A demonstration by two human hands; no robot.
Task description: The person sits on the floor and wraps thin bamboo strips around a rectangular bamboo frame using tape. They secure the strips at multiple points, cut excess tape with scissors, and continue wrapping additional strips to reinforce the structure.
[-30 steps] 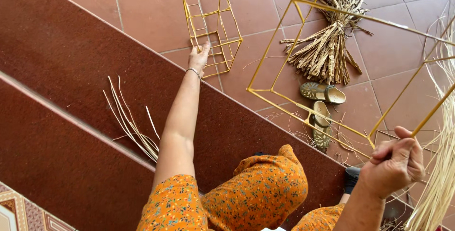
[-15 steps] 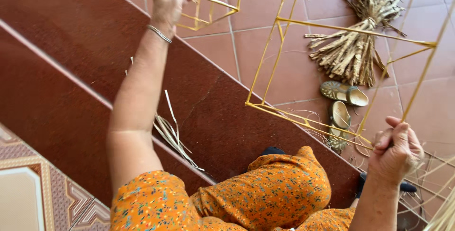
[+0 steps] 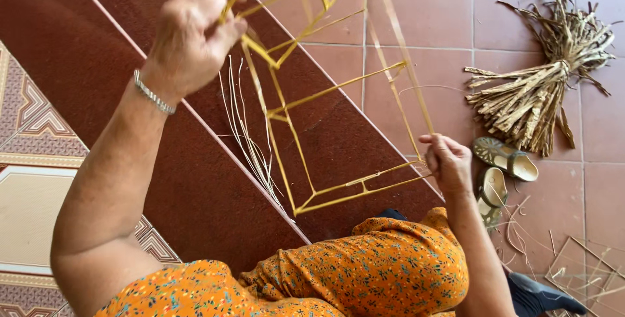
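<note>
My left hand [image 3: 195, 30] is raised at the upper left, its fingers closed on a corner of a small frame of yellow bamboo strips [image 3: 286, 105]. That frame hangs in the air over the red-brown steps. My right hand [image 3: 448, 161] is at mid right, pinching the lower end of a long yellow strip of a larger bamboo frame [image 3: 402, 50], which overlaps the small one. A metal bracelet [image 3: 153, 94] sits on my left wrist. My knees in orange flowered cloth [image 3: 371, 271] fill the bottom.
A tied bundle of dried reeds [image 3: 534, 89] lies on the tiled floor at the right, with a pair of sandals [image 3: 504, 161] below it. Loose thin strips [image 3: 247, 135] lie on a step. Another strip frame [image 3: 586, 271] rests at the bottom right. A patterned tile floor [image 3: 32, 161] is left.
My left hand took the small frame off the floor and lifted it close to me. My right hand brought the larger frame leftward so the two frames overlap.
</note>
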